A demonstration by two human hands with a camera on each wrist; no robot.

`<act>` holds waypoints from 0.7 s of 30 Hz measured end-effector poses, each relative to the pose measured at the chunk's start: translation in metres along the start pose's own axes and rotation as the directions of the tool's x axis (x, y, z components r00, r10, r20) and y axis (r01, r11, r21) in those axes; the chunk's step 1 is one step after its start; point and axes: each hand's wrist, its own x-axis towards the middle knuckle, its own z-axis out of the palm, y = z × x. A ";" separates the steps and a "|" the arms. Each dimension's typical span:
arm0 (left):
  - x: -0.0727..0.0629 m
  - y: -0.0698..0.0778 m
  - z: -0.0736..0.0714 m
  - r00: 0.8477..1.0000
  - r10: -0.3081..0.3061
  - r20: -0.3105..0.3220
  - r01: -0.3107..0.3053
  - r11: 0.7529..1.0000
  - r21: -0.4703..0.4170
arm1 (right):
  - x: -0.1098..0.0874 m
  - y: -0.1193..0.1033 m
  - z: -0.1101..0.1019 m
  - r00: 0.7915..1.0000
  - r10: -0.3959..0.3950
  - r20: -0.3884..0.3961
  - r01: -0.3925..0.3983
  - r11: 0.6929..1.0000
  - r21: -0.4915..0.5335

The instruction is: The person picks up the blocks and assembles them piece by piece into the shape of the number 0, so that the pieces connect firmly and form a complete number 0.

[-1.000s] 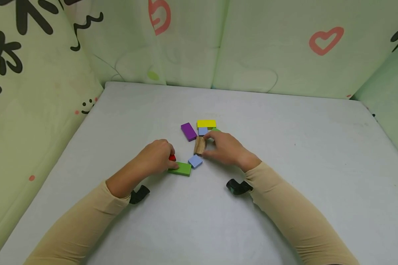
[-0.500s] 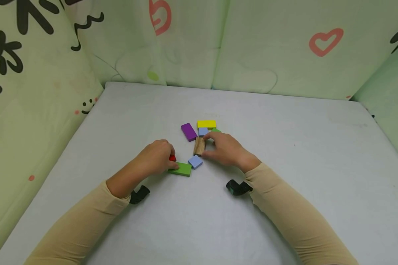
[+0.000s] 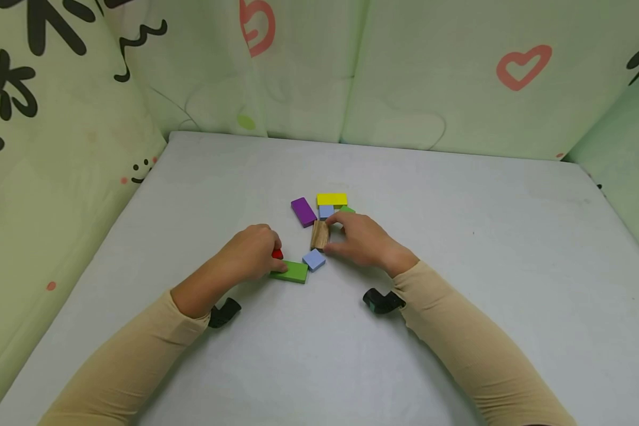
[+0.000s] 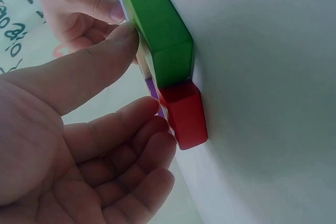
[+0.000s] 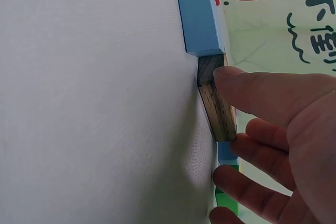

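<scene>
Both hands at the blocks, wooden block between right fingers

Right hand (image 3: pixel 364 239): wooden block (image 3: pixel 320 235) lies on the desk (image 3: pixel 431 367), held between thumb at its near end and index finger at its far end; other fingers spread loosely. Left hand (image 3: pixel 247 251): thumb rests on the edge of the long green block (image 3: pixel 293 273); fingers relaxed, well separated from the thumb, foremost tips at the red block (image 4: pixel 186 116).

Layout, head view: near blue block (image 3: pixel 313 260) sits between the long green block and the wooden block. Far blue block (image 3: pixel 326 212) at the wooden block's far end, yellow block (image 3: pixel 332 199) directly behind; purple block (image 3: pixel 303 212) slanted to the left.

Across views: head shows only a scrap of red beneath the left hand; left wrist shows its side, set against the long green block. Right wrist shows the wooden block's dark near end, plus more of the far green block (image 5: pixel 227 202), mostly hidden from the head camera.
</scene>
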 end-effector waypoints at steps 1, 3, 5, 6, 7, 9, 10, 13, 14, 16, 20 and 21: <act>0.000 0.000 0.000 1.000 -0.001 0.001 0.001 1.000 0.000 | 0.000 0.000 0.000 1.000 0.001 0.000 -0.001 1.000 0.000; 0.000 0.000 0.000 1.000 -0.001 0.001 0.001 1.000 0.000 | 0.000 0.001 0.000 1.000 0.000 0.001 0.000 1.000 0.000; 0.000 0.000 0.000 1.000 -0.002 0.001 0.002 1.000 0.000 | 0.000 0.001 0.000 1.000 0.000 0.001 0.000 1.000 0.002; 0.000 0.000 0.000 1.000 -0.002 0.001 0.002 1.000 0.000 | 0.000 0.001 0.000 1.000 0.000 0.002 0.000 1.000 0.003; 0.000 0.000 0.000 1.000 -0.003 0.001 0.003 1.000 0.000 | 0.000 0.001 0.000 1.000 0.000 0.002 0.000 1.000 0.006; 0.001 0.000 0.000 1.000 -0.004 0.000 0.004 1.000 -0.002 | 0.000 0.001 -0.001 1.000 0.000 0.002 0.000 1.000 0.009; 0.001 0.000 0.001 1.000 -0.003 0.000 0.003 1.000 -0.004 | 0.000 0.001 -0.001 1.000 0.000 0.000 0.000 1.000 0.010; 0.001 0.000 0.001 1.000 -0.007 0.000 0.007 1.000 -0.009 | 0.000 0.002 -0.002 1.000 -0.001 -0.009 0.001 1.000 0.000; 0.001 0.000 0.001 1.000 -0.009 0.000 0.009 1.000 -0.010 | 0.000 0.002 -0.003 1.000 0.000 -0.011 0.000 1.000 -0.004; 0.001 0.000 0.001 1.000 -0.011 0.000 0.011 1.000 -0.010 | -0.001 0.003 -0.005 1.000 0.012 -0.013 -0.012 1.000 -0.005; 0.001 -0.001 0.002 1.000 -0.010 -0.005 0.010 1.000 -0.009 | -0.002 0.007 -0.012 0.998 0.054 -0.021 -0.054 0.998 0.018; 0.001 -0.001 0.002 1.000 -0.008 -0.007 0.008 1.000 -0.010 | -0.002 0.009 -0.014 0.997 0.067 -0.029 -0.067 0.997 0.026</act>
